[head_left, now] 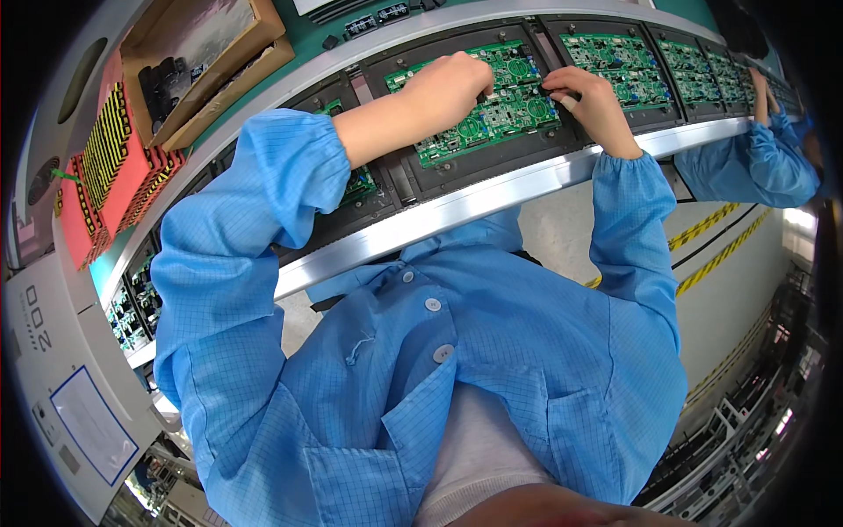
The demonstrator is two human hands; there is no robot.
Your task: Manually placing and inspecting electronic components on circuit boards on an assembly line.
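Green circuit boards (500, 119), packed with small parts, lie in a dark carrier tray (465, 167) in front of me. My left hand (452, 86) reaches over the upper middle of these boards. Its fingers are curled down and closed, and their tips are mostly hidden, so any part in them cannot be made out. At the boards' right edge, my right hand (587, 98) has thumb and fingertips drawn together in a pinch. Whatever sits between them is too small or hidden to name.
More carriers with green boards (615, 70) line the rail to the right, where a co-worker's hands (762, 92) work. A metal rail (518, 183) runs along the near side. Far left stand a cardboard box (189, 61) of dark parts and a pink box (110, 176). Black components (378, 21) lie beyond the line.
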